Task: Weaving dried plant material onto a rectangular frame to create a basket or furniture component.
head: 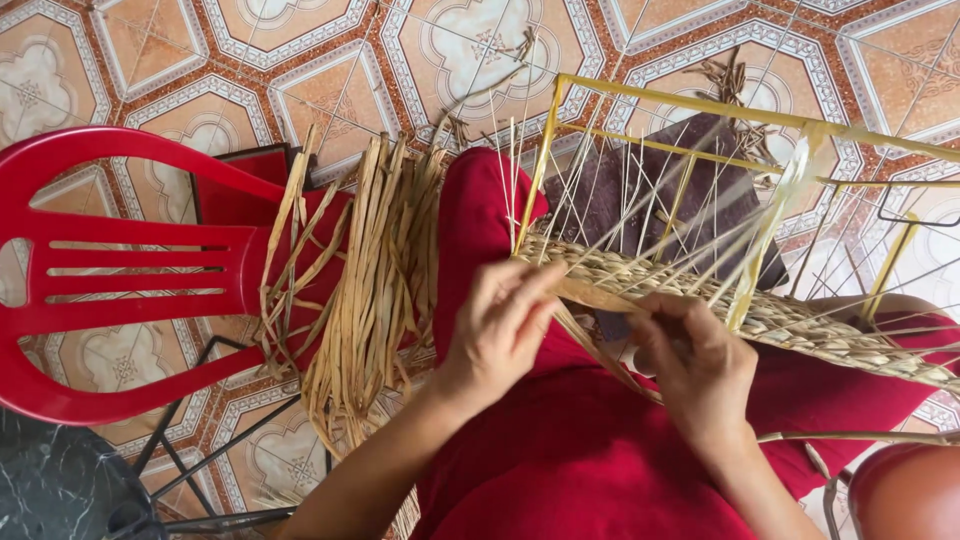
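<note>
A yellow metal wire frame (640, 100) lies across my lap, its near side covered by a woven band of dried straw (800, 325). My left hand (500, 325) pinches a flat straw strand (590, 293) at the band's left end. Just to the right, my right hand (695, 360) is closed around the same strand, below the woven edge. Thin pale stakes (640, 200) rise from the weave across the frame. I wear red clothing (590, 450).
A bundle of loose dried straw (370, 290) hangs over a red plastic chair (130, 270) on my left. Patterned floor tiles (330, 60) lie beyond. A dark board (690, 170) sits under the frame. A black wire stand (210, 470) is at lower left.
</note>
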